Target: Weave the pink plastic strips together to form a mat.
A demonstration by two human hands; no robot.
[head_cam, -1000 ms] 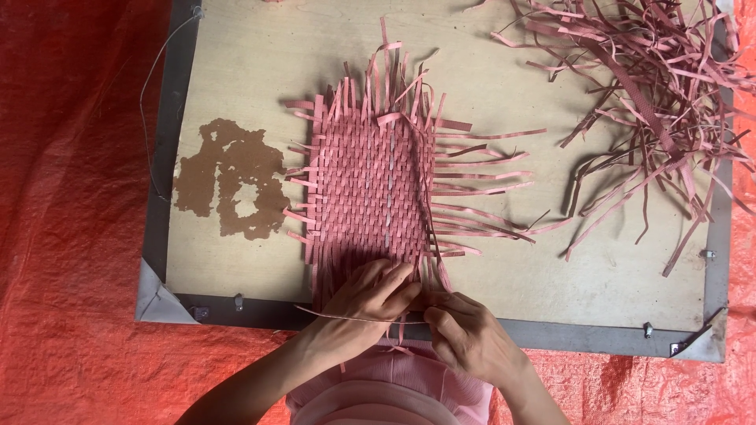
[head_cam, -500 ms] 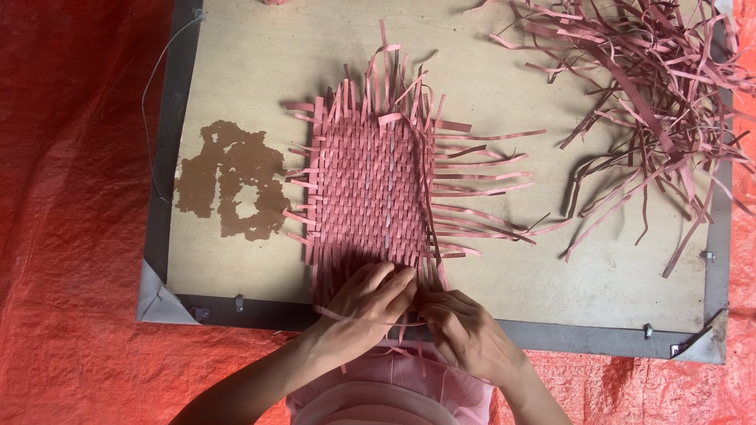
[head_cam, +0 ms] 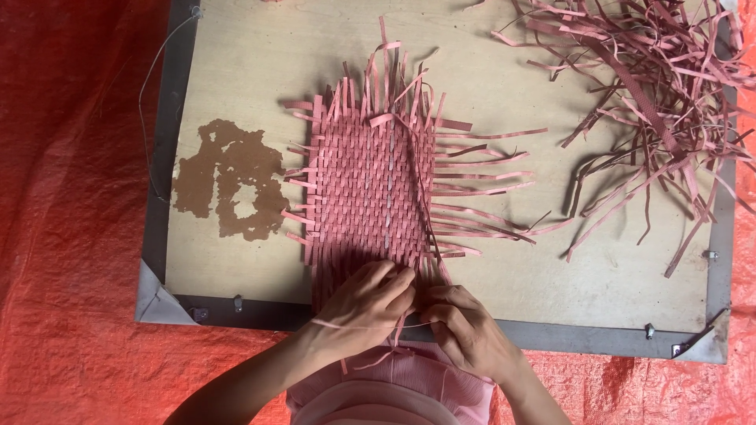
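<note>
Woven mat [head_cam: 370, 193] of pink strips lies flat on the wooden board [head_cam: 236, 79], its near edge at our body so both hands can reach it. Our left hand [head_cam: 366, 307] presses curled fingers together on the weave to hold it down, while our right hand [head_cam: 468, 330] pinches a thin strip [head_cam: 370, 326] across that edge. Spare strips [head_cam: 654, 94] lie piled well apart at the far right.

light: bright, even daylight | shadows: soft, short beside strips and under hands | focus: sharp | glare: none
</note>
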